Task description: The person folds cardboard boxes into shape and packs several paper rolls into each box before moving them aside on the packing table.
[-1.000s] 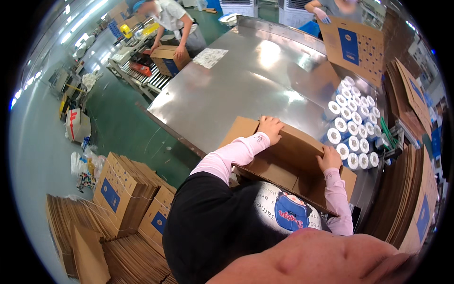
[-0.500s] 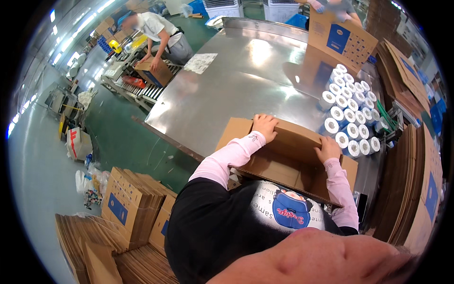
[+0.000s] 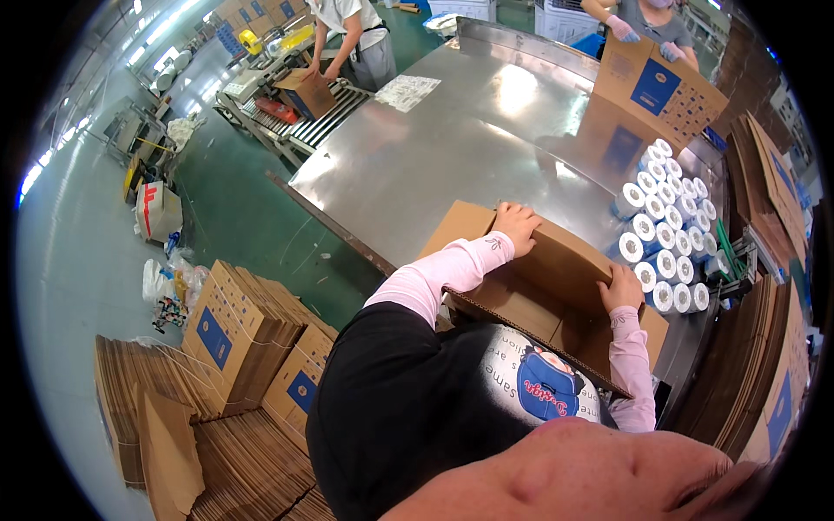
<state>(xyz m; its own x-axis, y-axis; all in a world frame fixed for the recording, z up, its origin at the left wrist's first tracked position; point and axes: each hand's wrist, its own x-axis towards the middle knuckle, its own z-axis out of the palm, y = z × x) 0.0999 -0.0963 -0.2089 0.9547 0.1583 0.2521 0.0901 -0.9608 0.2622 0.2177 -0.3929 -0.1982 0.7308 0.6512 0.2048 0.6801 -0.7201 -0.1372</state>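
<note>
A brown cardboard box (image 3: 556,269) lies on the steel table (image 3: 452,148) right in front of me, its flaps spread. My left hand (image 3: 519,224) grips the box's far left edge, fingers curled over it. My right hand (image 3: 621,287) presses on the box's right top edge. Both arms wear pink sleeves. Close to the right of the box stands a block of several white rolls (image 3: 669,226) with blue wrapping.
Across the table a person holds an upright brown box (image 3: 658,91) with a blue panel. Another person stands by a roller conveyor (image 3: 313,117) carrying a box at the far left. Flat carton stacks (image 3: 234,339) sit on the green floor at my left, more at the right (image 3: 764,347).
Both hands keep their hold on the box. The view has shifted slightly, and the box across the table sits more upright than before.
</note>
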